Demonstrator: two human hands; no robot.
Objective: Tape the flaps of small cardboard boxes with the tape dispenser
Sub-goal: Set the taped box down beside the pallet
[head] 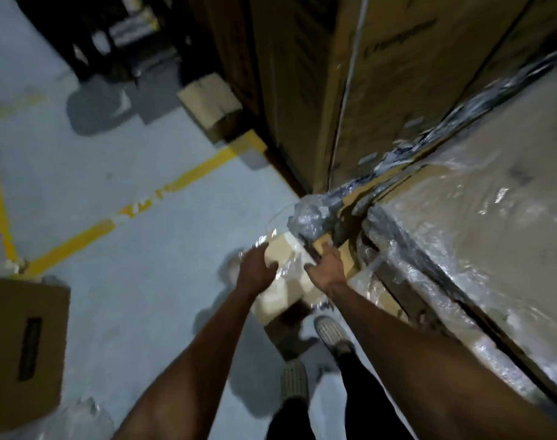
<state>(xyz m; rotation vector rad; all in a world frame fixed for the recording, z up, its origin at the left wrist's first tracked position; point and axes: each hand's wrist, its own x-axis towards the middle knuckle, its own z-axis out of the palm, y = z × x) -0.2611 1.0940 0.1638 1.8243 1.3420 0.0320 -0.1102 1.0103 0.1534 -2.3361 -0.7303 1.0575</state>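
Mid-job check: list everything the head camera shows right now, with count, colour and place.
small box: one, pale tan, plastic-covered, held between both hands, centre
wrapped pallet load: one, brown under clear film, right
tall cartons: several, brown, top centre
closed carton: one, brown, lower left on floor
flat cardboard: one piece, tan, upper centre on floor
floor lines: yellow, on grey floor, left
tape dispenser: not visible
shoes: two, light, bottom centre
left hand: grips box
right hand: on box

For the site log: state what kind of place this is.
Probably a warehouse or storeroom: tall stacked cartons, a stretch-wrapped load, and yellow floor lines on the concrete floor. Both hands, left hand and right hand, hold a small box.
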